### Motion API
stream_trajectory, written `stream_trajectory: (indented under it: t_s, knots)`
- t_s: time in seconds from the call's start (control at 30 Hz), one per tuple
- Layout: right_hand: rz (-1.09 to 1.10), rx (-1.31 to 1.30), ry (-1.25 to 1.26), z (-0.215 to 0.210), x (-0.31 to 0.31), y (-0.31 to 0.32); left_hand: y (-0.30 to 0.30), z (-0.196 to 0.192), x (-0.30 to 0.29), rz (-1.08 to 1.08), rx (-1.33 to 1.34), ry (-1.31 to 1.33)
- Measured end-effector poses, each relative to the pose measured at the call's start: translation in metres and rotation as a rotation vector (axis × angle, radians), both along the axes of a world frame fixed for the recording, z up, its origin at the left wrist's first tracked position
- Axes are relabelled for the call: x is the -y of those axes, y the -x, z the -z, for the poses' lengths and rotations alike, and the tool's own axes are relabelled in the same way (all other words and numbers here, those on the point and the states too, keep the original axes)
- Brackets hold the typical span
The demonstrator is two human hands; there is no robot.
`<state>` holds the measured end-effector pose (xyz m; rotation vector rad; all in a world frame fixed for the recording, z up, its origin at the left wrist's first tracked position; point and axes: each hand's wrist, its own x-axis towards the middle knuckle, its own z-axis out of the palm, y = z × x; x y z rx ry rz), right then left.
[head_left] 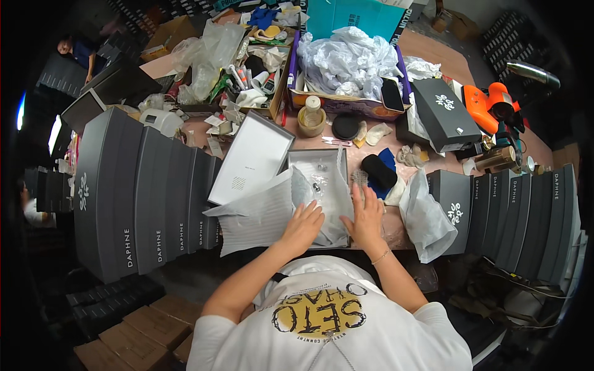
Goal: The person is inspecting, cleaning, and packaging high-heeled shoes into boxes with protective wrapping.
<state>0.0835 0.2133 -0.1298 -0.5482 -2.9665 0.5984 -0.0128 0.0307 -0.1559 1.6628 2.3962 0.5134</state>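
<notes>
An open grey shoe box [341, 162] lies in front of me, lined with thin white tissue paper [334, 196]. Small shiny metallic pieces show inside it; what they belong to is hidden by the paper. My left hand [302, 226] rests with fingers stretched out on the paper at the box's near left part. Beside the right wall, my right hand [366, 217] has its fingers spread and touches the lining's edge. A ribbed white foam sheet [257, 216] spills out to the left, overlapping the box lid [252, 157], which lies with its pale inside up.
Rows of upright dark shoe boxes stand at left [154, 191] and right [518, 213]. Behind are a carton of crumpled paper [349, 62], a phone [391, 94], a small bottle [312, 111] and an orange tool [482, 108]. A person [83, 55] is far left.
</notes>
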Motion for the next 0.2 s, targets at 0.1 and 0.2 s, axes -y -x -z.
stream_trajectory:
  t_s: [0.1, 0.2]
  knots:
    - [0.046, 0.254, 0.251, 0.052, -0.031, -0.007, 0.018, 0.066, -0.03, 0.245, -0.2, 0.276]
    - [0.051, 0.363, 0.412, 0.066, -0.043, -0.018, 0.033, 0.086, -0.04, 0.342, -0.1, 0.645]
